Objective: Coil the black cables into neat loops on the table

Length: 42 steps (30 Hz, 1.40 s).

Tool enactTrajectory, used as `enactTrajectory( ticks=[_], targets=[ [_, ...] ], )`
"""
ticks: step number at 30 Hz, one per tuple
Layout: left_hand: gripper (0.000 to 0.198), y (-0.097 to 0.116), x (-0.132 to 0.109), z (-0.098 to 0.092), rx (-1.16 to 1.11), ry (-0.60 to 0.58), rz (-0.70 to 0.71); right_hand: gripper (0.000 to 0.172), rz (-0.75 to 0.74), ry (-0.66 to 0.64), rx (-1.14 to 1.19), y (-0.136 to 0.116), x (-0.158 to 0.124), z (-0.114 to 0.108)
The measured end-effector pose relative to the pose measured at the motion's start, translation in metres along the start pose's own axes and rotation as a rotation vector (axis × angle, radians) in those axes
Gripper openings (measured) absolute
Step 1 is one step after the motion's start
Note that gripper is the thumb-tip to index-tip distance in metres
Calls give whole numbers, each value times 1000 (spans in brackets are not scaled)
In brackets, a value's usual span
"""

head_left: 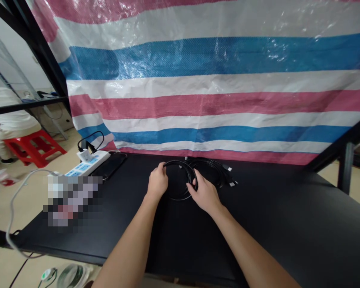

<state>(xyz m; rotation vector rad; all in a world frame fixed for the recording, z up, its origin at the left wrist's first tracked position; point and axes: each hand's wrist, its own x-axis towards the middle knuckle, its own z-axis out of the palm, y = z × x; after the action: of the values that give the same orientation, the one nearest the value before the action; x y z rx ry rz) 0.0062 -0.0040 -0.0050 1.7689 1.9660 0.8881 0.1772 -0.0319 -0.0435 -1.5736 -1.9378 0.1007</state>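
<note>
Near the middle of the black table, a black cable (180,198) is looped into a coil between my two hands. My left hand (158,181) grips the coil's left side, fingers closed round it. On the right side of the loop, my right hand (204,192) pinches the strands between thumb and fingers. Just behind my right hand lies a bundle of black cables (217,170) with pale connector ends. Part of that bundle is hidden by the coil and my hand.
A white power strip (88,163) with plugs stands at the table's (288,224) left, beside a black phone (109,166). A pixelated patch covers something in front. A striped sheet (213,104) hangs behind. Beyond the frame, a person sits on a red stool (36,148).
</note>
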Motion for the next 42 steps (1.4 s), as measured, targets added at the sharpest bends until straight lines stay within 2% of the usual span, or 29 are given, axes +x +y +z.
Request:
enactTrajectory(
  ticks=[4, 8, 10, 12, 15, 16, 18, 20, 21, 23, 26, 29, 35, 39, 42],
  targets=[
    [40, -8, 3, -14, 308, -93, -52, 46, -130, -47, -137, -6, -1, -4],
    [39, -17, 7, -28, 417, -112, -134, 40, -192, -153, -171, -5, -3, -6],
    [38, -20, 7, -32, 425, -57, -171, 36, -202, -176, -179, -3, -3, -6],
    [39, -21, 7, -33, 428, 45, -167, 33, -210, -179, -184, -1, -2, -7],
    [38, -16, 4, -28, 397, 203, -28, 30, -212, -187, -187, 1, -1, -8],
    [36, -13, 3, -26, 369, 201, 54, 29, -210, -190, -186, 1, 0, -9],
    [28, -5, -1, -19, 296, 53, 252, 29, -202, -193, -186, 1, 1, -10],
    [24, 3, -7, -13, 235, -204, 423, 29, -184, -194, -193, 2, 2, -11],
    [25, 6, -10, -9, 228, -295, 457, 29, -172, -193, -200, 2, 2, -11],
    [29, 11, -15, -4, 275, -387, 434, 28, -147, -185, -212, 4, 3, -11],
    [24, 13, -17, -1, 370, -382, 333, 26, -114, -150, -220, 7, 5, -11],
    [29, 13, -14, -4, 437, -327, 234, 22, -56, -116, -219, 10, 7, -12],
    [32, 8, -10, -6, 552, -139, 44, 16, 61, -60, -219, 13, 8, -14],
    [35, 2, -7, 1, 491, -176, 48, 17, 88, -3, -239, 22, 10, -15],
    [41, -1, -6, 5, 414, -233, 89, 18, 84, 86, -241, 36, 11, -15]
  ],
)
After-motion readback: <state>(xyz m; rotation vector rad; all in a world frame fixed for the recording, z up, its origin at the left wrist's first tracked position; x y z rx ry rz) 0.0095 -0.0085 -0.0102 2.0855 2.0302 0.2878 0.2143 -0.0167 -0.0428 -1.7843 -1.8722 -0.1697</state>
